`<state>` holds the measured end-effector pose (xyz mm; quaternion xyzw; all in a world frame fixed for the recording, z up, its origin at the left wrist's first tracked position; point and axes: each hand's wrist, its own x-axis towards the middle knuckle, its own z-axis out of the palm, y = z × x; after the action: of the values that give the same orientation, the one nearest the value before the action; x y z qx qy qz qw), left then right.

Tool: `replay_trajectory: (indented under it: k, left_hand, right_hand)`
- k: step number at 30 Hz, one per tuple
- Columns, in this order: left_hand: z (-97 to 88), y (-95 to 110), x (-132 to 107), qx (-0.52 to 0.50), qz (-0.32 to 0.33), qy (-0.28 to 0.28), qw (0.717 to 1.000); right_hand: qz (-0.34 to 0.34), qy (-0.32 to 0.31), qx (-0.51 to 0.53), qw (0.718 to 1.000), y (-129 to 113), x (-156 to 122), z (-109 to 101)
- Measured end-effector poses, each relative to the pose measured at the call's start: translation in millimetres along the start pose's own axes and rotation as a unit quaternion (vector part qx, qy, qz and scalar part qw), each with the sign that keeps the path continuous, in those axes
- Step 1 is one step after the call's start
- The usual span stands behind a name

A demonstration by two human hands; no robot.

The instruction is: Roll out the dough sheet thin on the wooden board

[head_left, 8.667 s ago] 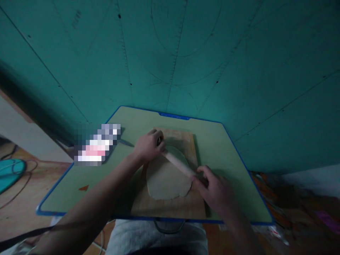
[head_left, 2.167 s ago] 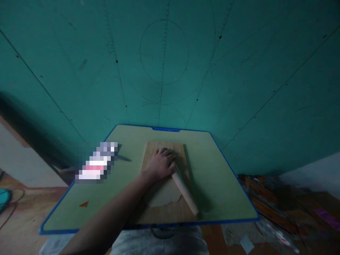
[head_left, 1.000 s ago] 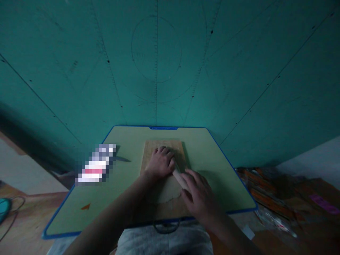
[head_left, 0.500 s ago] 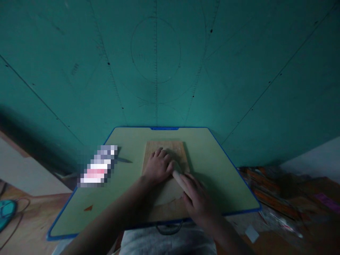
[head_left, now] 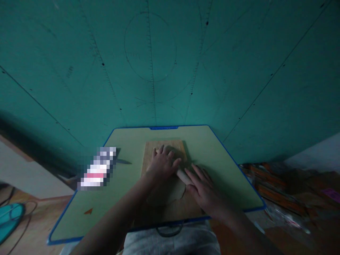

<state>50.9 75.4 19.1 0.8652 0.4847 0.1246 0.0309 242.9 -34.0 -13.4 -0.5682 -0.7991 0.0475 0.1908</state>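
Observation:
A pale rolling pin lies slantwise across a flat sheet of dough on a wooden board. My left hand rests on the pin's far part, open, with its fingers spread; it hides that part. At the near end, my right hand lies against the pin, open, its fingers stretched out and its thumb beside the end. The dough's near edge is uneven and stops short of the board's front.
The board lies on a pale folding table with a blue rim, against a green wall. On the left are a pixelated object, a knife blade and a small orange scrap. Wrapped bundles lie right of the table.
Both hands have opened from around the pin, their fingers now spread and stretched. The right hand has shifted slightly right, and more of the dough's near part shows. The view has tilted a little.

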Motion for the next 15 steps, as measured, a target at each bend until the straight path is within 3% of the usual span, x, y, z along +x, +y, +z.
replay_trajectory:
  k: [4, 8, 11, 15]
  left_hand:
    - [5.1, 8.0, 22.1, 0.022, 0.007, 0.014, 1.0]
    - [3.9, 8.8, 27.0, 0.04, 0.049, 0.022, 0.998]
    - [2.9, -0.7, 9.3, 0.027, 0.051, 0.051, 0.997]
    - [2.3, -19.9, -36.8, 0.036, 0.053, 0.063, 0.996]
  right_hand:
    - [0.055, -0.001, -0.001, 0.998, 26.1, 3.7, -1.3]
    - [0.108, -0.011, -0.002, 0.994, 22.3, 5.4, -6.0]
    - [0.067, 0.001, 0.005, 0.998, -0.8, 0.0, -6.6]
    - [-0.02, 0.009, 0.024, 0.999, -32.5, -11.2, -7.6]
